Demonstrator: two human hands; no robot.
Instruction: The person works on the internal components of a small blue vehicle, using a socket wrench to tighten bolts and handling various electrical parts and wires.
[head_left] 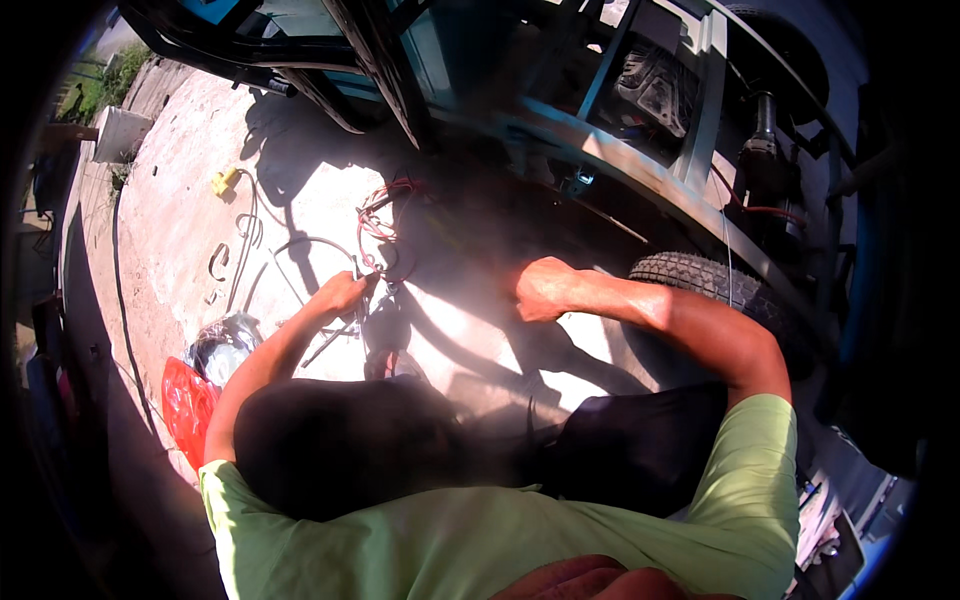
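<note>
My left hand [342, 296] is closed at the near end of a tangle of red and black wires [378, 222] on the sunlit concrete. A thin dark piece, perhaps a wire, shows at its fingertips, and glare blurs it. To the right, my right hand [543, 290] is curled into a fist, apart from the left one. Whatever lies inside that fist is hidden. Thin dark rods or cables [243, 250] lie on the ground left of the wires, with a yellow plug-like piece [224, 181] at their far end.
A blue metal vehicle frame [620, 150] spans the far right, above a tyre [700, 275]. Dark bars [385, 70] slant down at the top. A red plastic bag [187, 410] and a clear one [222, 346] sit beside my left forearm.
</note>
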